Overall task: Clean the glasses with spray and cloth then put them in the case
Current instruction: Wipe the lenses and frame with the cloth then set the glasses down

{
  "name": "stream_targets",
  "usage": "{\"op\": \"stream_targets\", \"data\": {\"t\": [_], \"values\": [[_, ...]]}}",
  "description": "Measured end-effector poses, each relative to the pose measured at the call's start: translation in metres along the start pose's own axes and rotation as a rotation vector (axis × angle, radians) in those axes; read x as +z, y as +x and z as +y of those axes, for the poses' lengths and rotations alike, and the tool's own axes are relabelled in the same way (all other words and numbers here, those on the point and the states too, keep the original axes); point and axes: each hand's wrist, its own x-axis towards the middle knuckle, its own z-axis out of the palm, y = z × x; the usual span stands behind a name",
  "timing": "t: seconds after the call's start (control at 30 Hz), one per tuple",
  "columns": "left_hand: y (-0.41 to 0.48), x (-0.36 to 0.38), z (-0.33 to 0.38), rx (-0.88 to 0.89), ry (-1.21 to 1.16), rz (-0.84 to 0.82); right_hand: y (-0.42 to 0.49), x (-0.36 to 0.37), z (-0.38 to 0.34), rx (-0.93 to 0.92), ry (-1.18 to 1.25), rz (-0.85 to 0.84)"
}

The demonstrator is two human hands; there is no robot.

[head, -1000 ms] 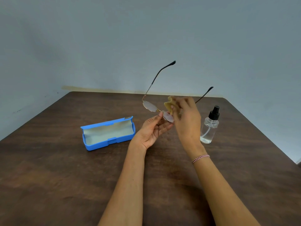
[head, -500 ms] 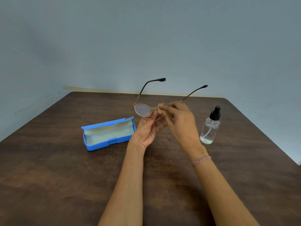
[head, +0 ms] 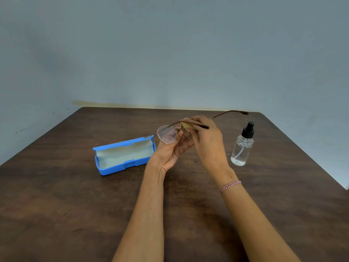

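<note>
While curled, left hand [head: 171,154] pinches glasses [head: 167,134].

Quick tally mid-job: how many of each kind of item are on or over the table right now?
Glasses: 1
Cleaning cloth: 1
Blue case, open: 1
Spray bottle: 1
Total: 4
</note>
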Motion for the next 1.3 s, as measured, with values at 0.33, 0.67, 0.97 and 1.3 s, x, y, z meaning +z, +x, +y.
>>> {"op": "stream_targets", "data": {"t": [0.33,0.67,0.97,1.3], "values": [[0.000,-0.001,0.001,-0.001,-0.005,-0.019,-0.002,-0.006,-0.001,-0.103,-0.219,0.078],[0.002,-0.005,-0.001,0.013,0.060,-0.052,-0.002,-0.003,0.003,-0.154,-0.234,0.101],[0.003,-0.010,0.001,0.023,0.081,-0.025,-0.001,0.002,0.007,-0.070,0.033,-0.016],[0.004,-0.011,0.002,0.058,0.043,-0.069,0.001,-0.001,0.011,-0.054,-0.073,-0.054]]}}
